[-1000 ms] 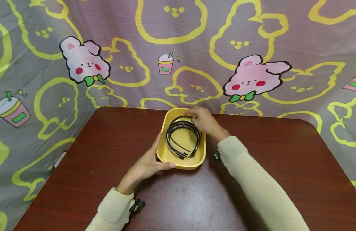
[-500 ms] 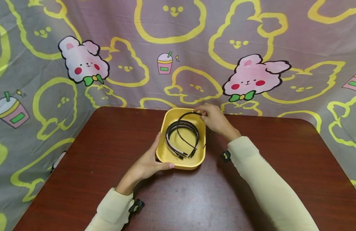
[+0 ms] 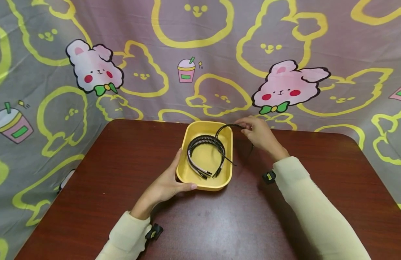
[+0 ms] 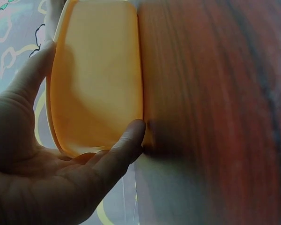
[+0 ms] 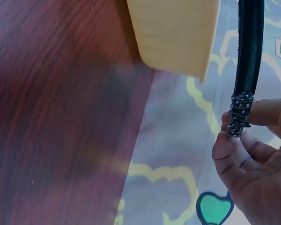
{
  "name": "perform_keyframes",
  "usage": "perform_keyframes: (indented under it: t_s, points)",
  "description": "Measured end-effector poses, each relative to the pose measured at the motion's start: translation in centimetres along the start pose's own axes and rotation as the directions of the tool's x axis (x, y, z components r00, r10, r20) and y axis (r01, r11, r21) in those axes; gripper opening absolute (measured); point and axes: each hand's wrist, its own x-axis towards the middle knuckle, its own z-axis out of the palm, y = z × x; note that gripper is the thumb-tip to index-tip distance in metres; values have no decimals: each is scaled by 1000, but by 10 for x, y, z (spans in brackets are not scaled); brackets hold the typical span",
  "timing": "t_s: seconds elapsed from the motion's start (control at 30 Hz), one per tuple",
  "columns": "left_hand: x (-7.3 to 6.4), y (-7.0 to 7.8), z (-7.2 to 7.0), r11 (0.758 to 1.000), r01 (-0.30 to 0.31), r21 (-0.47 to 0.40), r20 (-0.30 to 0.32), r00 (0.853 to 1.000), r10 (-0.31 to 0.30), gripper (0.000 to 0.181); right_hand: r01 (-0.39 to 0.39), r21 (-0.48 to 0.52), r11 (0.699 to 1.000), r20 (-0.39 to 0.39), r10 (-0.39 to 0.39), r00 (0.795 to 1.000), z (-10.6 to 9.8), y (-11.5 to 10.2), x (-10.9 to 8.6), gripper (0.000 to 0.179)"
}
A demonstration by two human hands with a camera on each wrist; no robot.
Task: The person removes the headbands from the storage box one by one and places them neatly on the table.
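In the head view a yellow box [image 3: 205, 187] stands on the table. My left hand [image 3: 164, 186] holds it at its near left corner, thumb on the near rim and fingers along the left side. Several black headbands [image 3: 203, 139] with toothed arcs lie together inside, their tips toward me. My right hand [image 3: 260, 134], past the box's right rim, pinches another black headband [image 3: 224, 126], whose other end still reaches over the box. The right wrist view shows fingers and thumb on a dark glittery part of this smooth headband [image 5: 250, 47]. In the left wrist view the box's outer wall [image 4: 100, 70] hides its contents.
The dark red-brown wooden table [image 3: 317, 187] extends to both sides of the box. A grey-pink curtain [image 3: 219, 54] with cartoon animals hangs right behind the table's far edge and along the left.
My right hand has moved right from above the box to beyond its right rim, drawing one headband up and away from the others. My left hand and the box have stayed in place.
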Motion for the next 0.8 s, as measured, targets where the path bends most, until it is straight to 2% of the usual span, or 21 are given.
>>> perform_keyframes:
  t_s: [0.4, 0.8]
  points:
    - [-1, 1, 0, 1000, 16, -3, -1, 1000, -16, 130, -64, -9, 998, -35, 64, 997, -19, 18, -10, 35]
    - [-2, 1, 0, 1000, 10, -1, -5, 1000, -10, 130, -79, -9, 997, -38, 79, 996, -24, 36, -14, 35]
